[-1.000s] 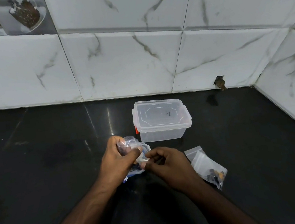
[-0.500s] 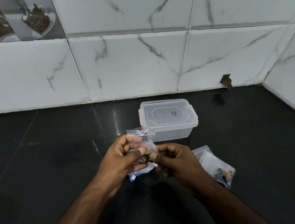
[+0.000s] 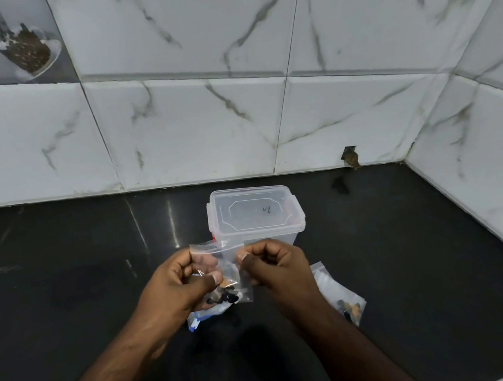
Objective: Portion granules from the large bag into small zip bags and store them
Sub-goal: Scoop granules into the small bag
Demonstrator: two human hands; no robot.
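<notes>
Two hands, one small zip bag held upright over a dark counter

Two forearms are seen entering from the near edge. A small clear zip bag is held upright between the hands, above the black countertop. Its left top edge is pinched by the left hand, fingers curled and thumb laid across the bag's front. Its right top edge is pinched by the right hand, fingers likewise curled. Dark and tan granules are gathered at the bag's bottom.

Item beneath the left hand: a crumpled clear bag with blue trim, partly hidden; whether it is held or lying on the counter cannot be told.

Item to the right, just beside the right wrist: a second small zip bag, laid flat on the counter, with a few dark and orange granules in its lower corner.

Item behind the hands: a translucent plastic container, lid closed, a small dark mark noted on the lid. Its lower front is overlapped by the held bag.

Farthest: a wall of white marble-veined tiles, with a chipped hole at its base and a picture tile at upper left.
</notes>
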